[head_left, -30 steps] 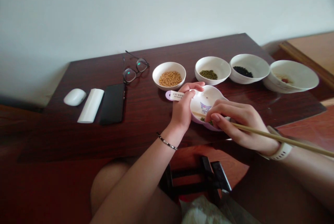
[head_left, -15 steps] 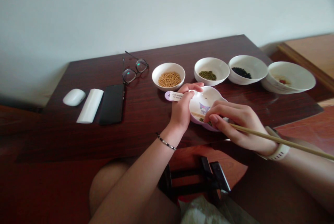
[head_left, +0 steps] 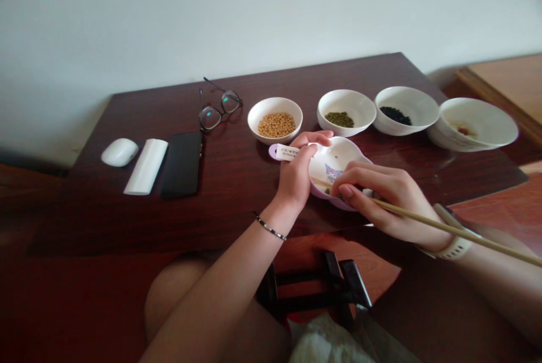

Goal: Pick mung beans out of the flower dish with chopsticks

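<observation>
A small white and purple dish (head_left: 339, 155) with a cartoon print sits near the front edge of a dark wooden table (head_left: 237, 176). My left hand (head_left: 298, 174) grips the dish's left rim, fingers curled round it beside its labelled purple handle. My right hand (head_left: 387, 199) is closed on a pair of wooden chopsticks (head_left: 444, 228), whose tips reach into the dish among a few green beans. A bracelet is on my left wrist and a pale watch band on my right.
Behind the dish stand bowls of yellow beans (head_left: 275, 121), green beans (head_left: 346, 112), black beans (head_left: 405, 109) and a larger bowl with red bits (head_left: 472, 123). Glasses (head_left: 218, 109), a black phone (head_left: 183, 164), a white case (head_left: 146, 166) and a white mouse (head_left: 119, 152) lie left.
Both hands stay on the dish and the chopsticks with almost no movement. The view has shifted slightly.
</observation>
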Available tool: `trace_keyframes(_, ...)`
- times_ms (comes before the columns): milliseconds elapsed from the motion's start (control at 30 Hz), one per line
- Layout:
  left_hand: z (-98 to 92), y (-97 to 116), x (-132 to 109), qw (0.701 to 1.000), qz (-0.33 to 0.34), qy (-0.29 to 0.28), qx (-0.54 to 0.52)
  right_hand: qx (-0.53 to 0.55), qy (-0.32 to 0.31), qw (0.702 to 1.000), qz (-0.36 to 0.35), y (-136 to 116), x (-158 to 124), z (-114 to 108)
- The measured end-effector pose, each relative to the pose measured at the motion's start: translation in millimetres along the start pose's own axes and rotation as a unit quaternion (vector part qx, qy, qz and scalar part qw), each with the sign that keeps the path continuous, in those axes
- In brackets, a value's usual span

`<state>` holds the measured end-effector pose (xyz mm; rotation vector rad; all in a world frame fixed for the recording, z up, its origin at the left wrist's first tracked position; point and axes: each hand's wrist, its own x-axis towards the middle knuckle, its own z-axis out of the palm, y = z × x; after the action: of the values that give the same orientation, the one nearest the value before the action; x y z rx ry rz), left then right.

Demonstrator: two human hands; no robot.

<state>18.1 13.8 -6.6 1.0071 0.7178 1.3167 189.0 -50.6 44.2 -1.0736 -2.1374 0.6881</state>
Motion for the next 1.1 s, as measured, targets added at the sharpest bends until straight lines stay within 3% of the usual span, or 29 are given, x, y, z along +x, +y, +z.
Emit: trace_keyframes(1100, -1.9, -2.4, 1.3, 1.000, -0.002, -0.017, 0.003, -0.046, -0.031, 0.998, 0.010, -2.2, -2.8, -2.6)
